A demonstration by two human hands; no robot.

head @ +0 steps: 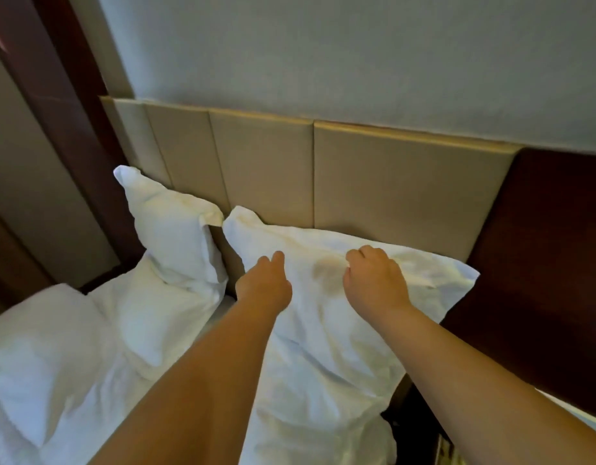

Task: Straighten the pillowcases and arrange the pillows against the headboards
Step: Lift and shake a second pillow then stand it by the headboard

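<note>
Two white pillows lean against the beige padded headboard [390, 182]. The left pillow [175, 229] stands upright with one corner pointing up. The right pillow [323, 330] is larger and wrinkled, with a brownish stain near its top. Both of my hands are on its upper part. My left hand [264, 283] rests on the pillow's left side with its fingers reaching forward. My right hand [373, 280] has curled fingers that grip a fold of the pillowcase near the top edge.
A rumpled white duvet [55, 364] covers the bed at the lower left. Dark wood panels stand at the left [55, 112] and at the right [541, 263] of the headboard. A dark gap [410, 414] opens beside the bed at the lower right.
</note>
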